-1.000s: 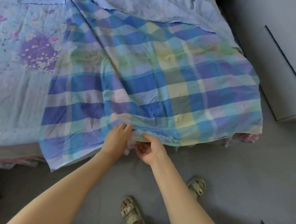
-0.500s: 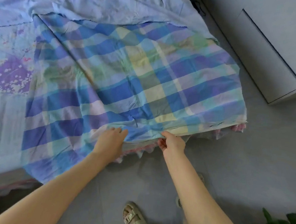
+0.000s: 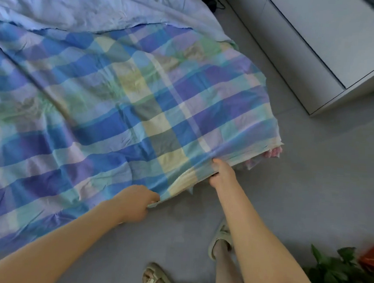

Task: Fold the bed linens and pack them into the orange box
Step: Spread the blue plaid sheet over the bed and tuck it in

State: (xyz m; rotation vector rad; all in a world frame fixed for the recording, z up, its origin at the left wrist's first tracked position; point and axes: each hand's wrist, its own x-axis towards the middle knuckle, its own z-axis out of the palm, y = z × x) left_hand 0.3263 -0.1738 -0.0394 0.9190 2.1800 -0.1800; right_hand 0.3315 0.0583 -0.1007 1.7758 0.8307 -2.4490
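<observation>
Only a corner of an orange-red object (image 3: 371, 254) shows, well right of the right hand (image 3: 222, 174), beside a leafy plant (image 3: 335, 275); its contents cannot be told. Both arms reach forward: the right hand pinches the near hem of the plaid sheet (image 3: 122, 106), thumb on top; the left hand (image 3: 134, 203), fingers curled, grips the same hem nearby to its left. The sheet spreads beyond both hands.

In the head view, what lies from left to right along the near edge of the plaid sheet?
left hand, gripping the plaid sheet → right hand, pinching it → pink cloth peeking out beneath.
</observation>
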